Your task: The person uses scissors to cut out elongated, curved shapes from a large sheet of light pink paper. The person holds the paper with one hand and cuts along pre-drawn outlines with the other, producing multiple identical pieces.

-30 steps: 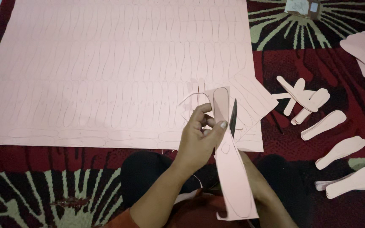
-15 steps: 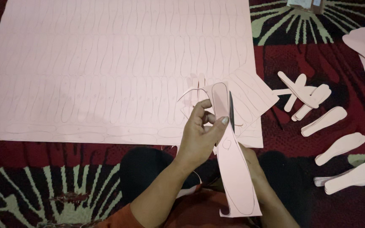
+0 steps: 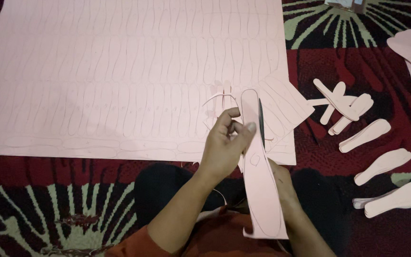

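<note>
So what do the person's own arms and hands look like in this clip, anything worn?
Both hands are bare: no gloves, and no rings or watch visible. The left hand leads to a bare forearm, with a rust-orange sleeve edge near the elbow. The right hand is mostly hidden; its forearm looks bare too.

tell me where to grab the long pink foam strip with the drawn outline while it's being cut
Pinch the long pink foam strip near its rounded top, from its left edge, as the left hand does. The dark scissor blade runs along the right edge, so that side is taken, and a high grip likely steadies the floppy end.
</note>
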The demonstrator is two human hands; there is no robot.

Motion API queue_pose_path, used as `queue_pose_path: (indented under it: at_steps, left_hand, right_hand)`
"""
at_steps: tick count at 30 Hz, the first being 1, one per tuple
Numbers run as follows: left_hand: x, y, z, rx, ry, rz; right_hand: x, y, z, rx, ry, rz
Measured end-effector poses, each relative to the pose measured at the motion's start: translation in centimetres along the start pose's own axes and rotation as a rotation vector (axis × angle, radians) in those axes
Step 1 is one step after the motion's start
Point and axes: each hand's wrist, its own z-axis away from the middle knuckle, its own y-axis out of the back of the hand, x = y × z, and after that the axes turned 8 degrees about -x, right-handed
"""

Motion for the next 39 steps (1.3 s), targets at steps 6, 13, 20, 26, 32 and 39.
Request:
queue_pose_path:
  at_steps: [6, 13, 20, 26, 32, 39]
  left_hand:
    - [0.0, 0.0, 0.1, 0.039, -0.032, 0.027]
    - [0.0, -1.6, 1.5, 0.003, 0.012, 0.006]
    - [0.1, -1.7, 1.4, 0.007, 0.054, 0.026]
    - [-0.2, -1.7, 1.3, -0.007, 0.021, 0.06]
    - [-0.5, -1.7, 1.2, -0.009, 0.02, 0.068]
    - [-0.3, -0.7, 0.0, 0.051, 0.071, -0.066]
  right_hand:
    - [-3.2, -2.2, 0.9, 0.024, -0.082, 0.153]
    - [-4.3, -1.9, 0.5, -0.064, 0.009, 0.159]
    - [-2.5, -1.5, 0.5, 0.01, 0.02, 0.096]
    - [-2.7, -1.7, 0.3, 0.04, 0.034, 0.093]
    - [-1.6, -1.1, -0.2, 0.1, 0.022, 0.051]
    - [-1.6, -0.5, -0.4, 0.02, 0.144, 0.16]
